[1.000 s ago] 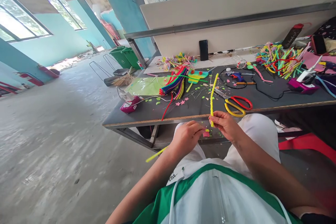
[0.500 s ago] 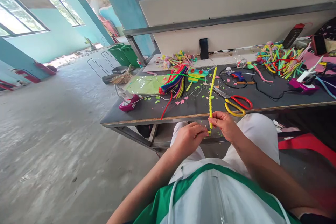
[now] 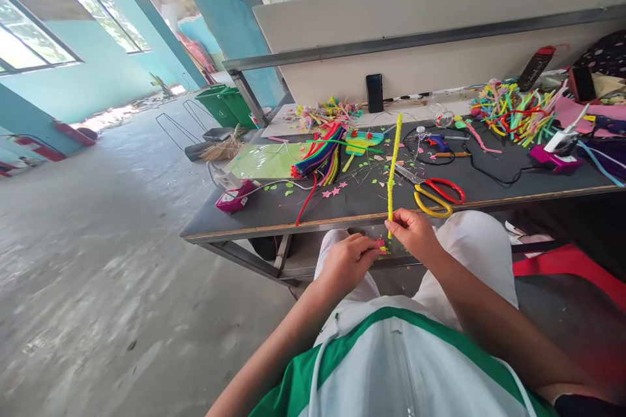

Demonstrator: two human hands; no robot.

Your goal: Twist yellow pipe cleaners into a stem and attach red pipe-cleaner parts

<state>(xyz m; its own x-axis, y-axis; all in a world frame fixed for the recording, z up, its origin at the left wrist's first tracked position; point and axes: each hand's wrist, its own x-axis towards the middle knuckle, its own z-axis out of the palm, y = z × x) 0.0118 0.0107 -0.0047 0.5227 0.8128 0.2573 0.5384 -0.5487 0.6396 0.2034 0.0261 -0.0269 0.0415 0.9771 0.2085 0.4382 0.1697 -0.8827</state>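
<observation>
My right hand (image 3: pixel 409 229) pinches a yellow fuzzy stick (image 3: pixel 394 169) near its lower end, and the stick stands nearly upright in front of the table edge. Just left of it, my left hand (image 3: pixel 353 259) is closed on a small pink piece (image 3: pixel 380 246) with a bit of yellow at it. The two hands are apart, above my lap. Beyond my right hand, scissors (image 3: pixel 437 197) with one red and one yellow handle lie on the table.
On the dark table (image 3: pixel 264 216) are a bundle of coloured sticks (image 3: pixel 323 153), a purple-pink power block (image 3: pixel 235 198), an upright phone (image 3: pixel 374 92), a blue glue gun (image 3: pixel 440 142) and a pile of mixed sticks (image 3: pixel 523 114). A red-capped bottle (image 3: pixel 535 70) is behind.
The view has shifted slightly. My left hand has turned a little, and the pink piece now shows at its fingertips. My right hand still holds the yellow stick, its lower end slightly further left.
</observation>
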